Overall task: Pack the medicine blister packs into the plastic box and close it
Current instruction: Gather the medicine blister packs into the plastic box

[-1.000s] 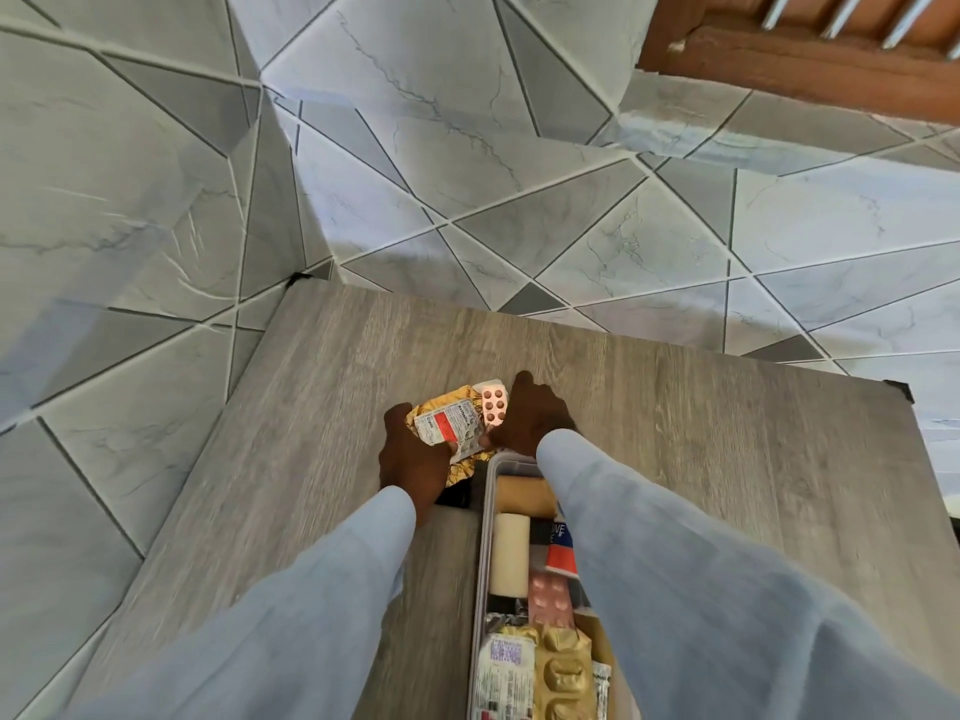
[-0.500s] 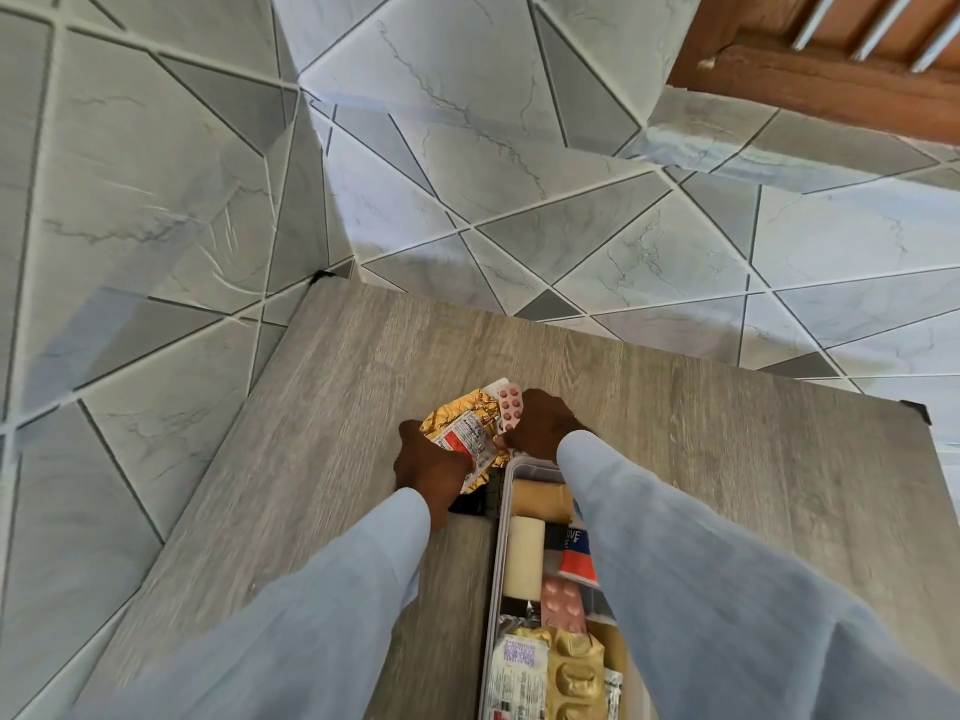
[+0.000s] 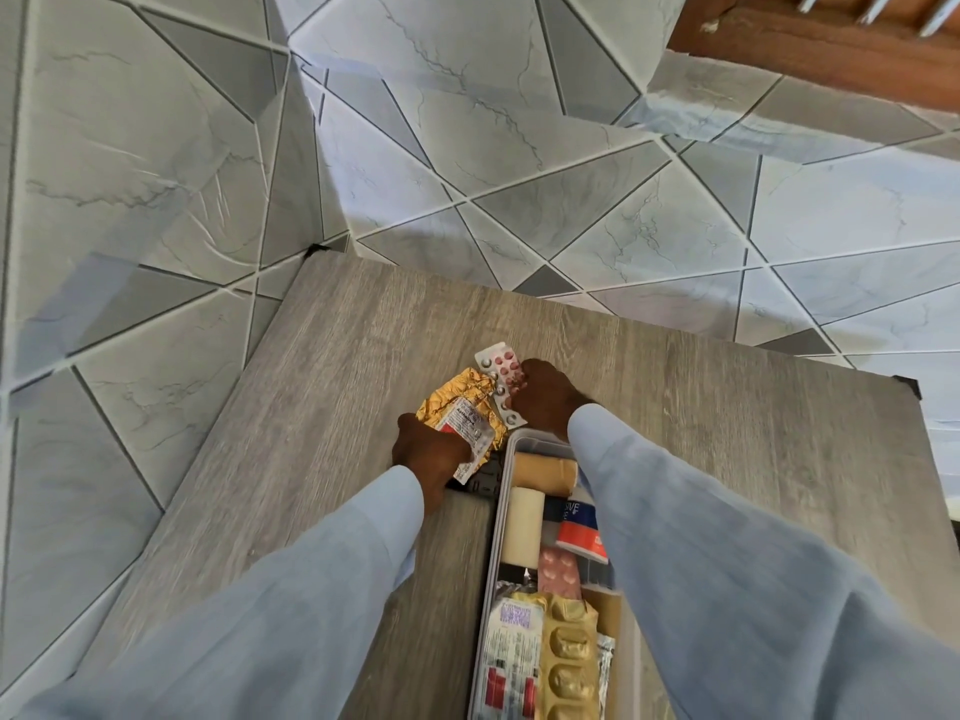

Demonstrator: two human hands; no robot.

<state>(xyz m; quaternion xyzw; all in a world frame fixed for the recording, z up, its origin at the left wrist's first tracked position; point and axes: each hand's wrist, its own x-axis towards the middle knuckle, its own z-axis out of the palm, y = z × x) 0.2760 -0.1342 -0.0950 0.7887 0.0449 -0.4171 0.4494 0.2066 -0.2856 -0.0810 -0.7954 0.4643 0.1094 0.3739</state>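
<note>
Left hand (image 3: 431, 454) clutches gold blister packs (image 3: 460, 410), right hand (image 3: 545, 402) pinches pink strip (image 3: 501, 366); open box (image 3: 497, 511) lies just behind, long axis toward person.

On the bench (image 3: 322, 407) sit 1 plastic box (image 3: 496, 517), 2 hands (image 3: 431, 452) with about 4 blister packs (image 3: 501, 371) between them (edges blurred), and inside the box 2 beige rolls (image 3: 522, 527), 1 tube (image 3: 579, 532), roughly 4 more packs (image 3: 566, 652).
</note>
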